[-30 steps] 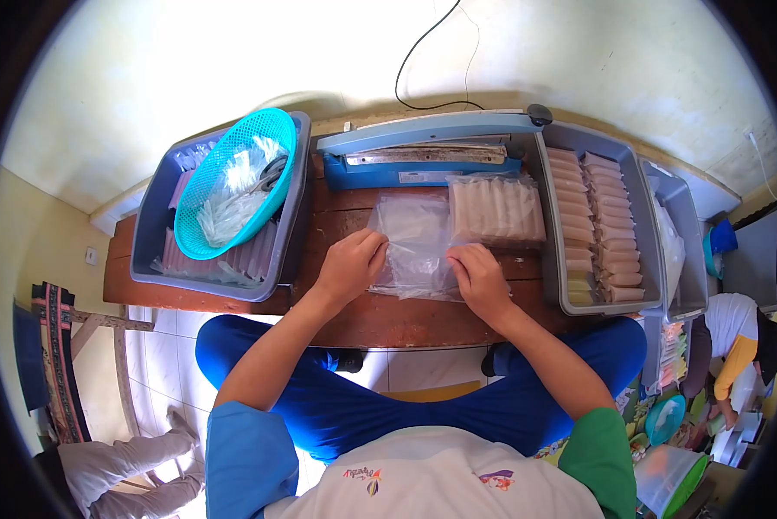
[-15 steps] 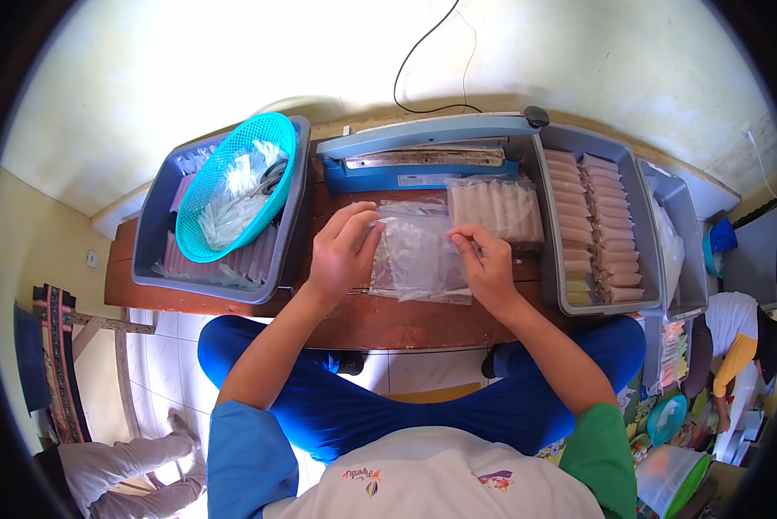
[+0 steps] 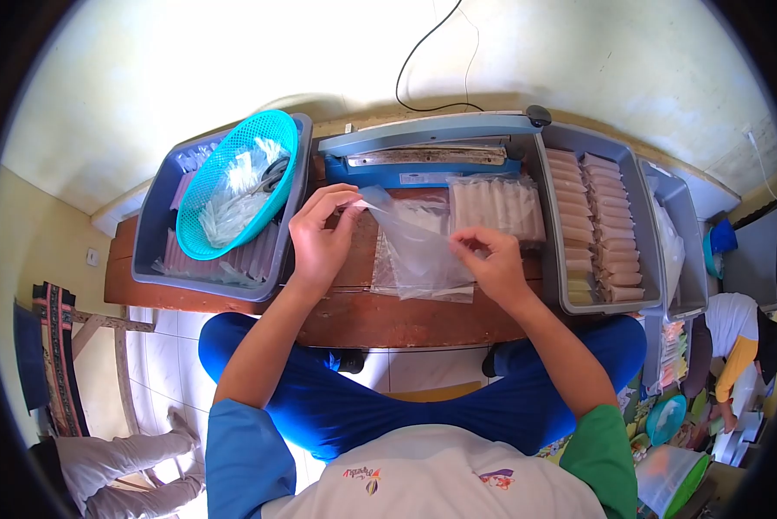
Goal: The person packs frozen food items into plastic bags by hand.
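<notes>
A clear plastic bag [image 3: 414, 238] stretches between my two hands, one corner pulled up to the left. My left hand [image 3: 323, 233] pinches that raised corner between thumb and fingertips. At the bag's right edge, the fingers of my right hand [image 3: 490, 264] are closed on the plastic. More flat clear bags [image 3: 386, 270] lie in a pile beneath it on the brown wooden table [image 3: 362, 322]. Just behind my right hand rests a filled clear pack [image 3: 496, 208] of pinkish-brown tubes in a row. A blue bag sealer [image 3: 423, 156] stands behind the pile.
On the left, a grey tub [image 3: 155, 251] of wrapped tubes carries a tilted turquoise basket [image 3: 200, 246] of plastic pieces. To the right, another grey tub [image 3: 554, 281] holds two rows of tubes. A co-worker [image 3: 734, 346] bends at far right; someone's legs [image 3: 129, 463] show lower left.
My left hand has moved left and slightly up, drawing the bag's corner away from the pile. My right hand has shifted slightly right.
</notes>
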`<state>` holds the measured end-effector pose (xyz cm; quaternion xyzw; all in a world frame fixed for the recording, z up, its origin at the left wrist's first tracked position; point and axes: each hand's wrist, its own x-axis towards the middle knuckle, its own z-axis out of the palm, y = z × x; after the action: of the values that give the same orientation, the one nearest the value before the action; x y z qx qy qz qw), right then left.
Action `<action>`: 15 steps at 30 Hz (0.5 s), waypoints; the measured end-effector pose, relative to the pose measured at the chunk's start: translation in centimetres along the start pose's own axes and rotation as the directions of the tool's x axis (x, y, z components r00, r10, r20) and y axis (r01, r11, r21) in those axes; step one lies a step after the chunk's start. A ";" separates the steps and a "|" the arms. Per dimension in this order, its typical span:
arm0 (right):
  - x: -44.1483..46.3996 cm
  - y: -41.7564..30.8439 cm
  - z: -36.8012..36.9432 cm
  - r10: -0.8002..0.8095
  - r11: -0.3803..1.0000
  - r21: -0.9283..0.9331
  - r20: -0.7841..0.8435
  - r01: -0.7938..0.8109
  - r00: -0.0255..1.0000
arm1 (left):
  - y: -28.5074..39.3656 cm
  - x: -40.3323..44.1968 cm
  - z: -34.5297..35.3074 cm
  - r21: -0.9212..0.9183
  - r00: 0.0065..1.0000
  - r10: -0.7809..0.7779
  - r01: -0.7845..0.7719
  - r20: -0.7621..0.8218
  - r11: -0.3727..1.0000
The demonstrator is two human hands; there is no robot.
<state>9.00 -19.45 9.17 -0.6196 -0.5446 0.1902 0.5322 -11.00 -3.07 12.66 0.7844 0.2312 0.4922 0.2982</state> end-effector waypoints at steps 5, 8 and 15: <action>1.0 -0.3 -1.7 0.243 0.944 0.259 -0.129 -0.204 0.961 | -1.2 0.2 -0.8 0.104 0.994 0.071 -0.080 0.087 0.991; 1.4 -0.7 -2.4 0.269 0.913 0.357 -0.162 -0.198 0.949 | -2.5 -0.3 -0.7 0.025 0.962 -0.191 0.189 0.196 0.982; 1.6 0.1 -3.3 0.442 0.806 0.468 -0.071 -0.361 0.894 | -3.1 0.4 -1.3 -0.214 0.718 -0.553 0.672 0.423 0.709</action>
<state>12.28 -19.58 10.80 -0.5977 -0.2934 0.3620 0.6524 -12.23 -0.31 11.19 0.6640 0.3367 0.2581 0.6158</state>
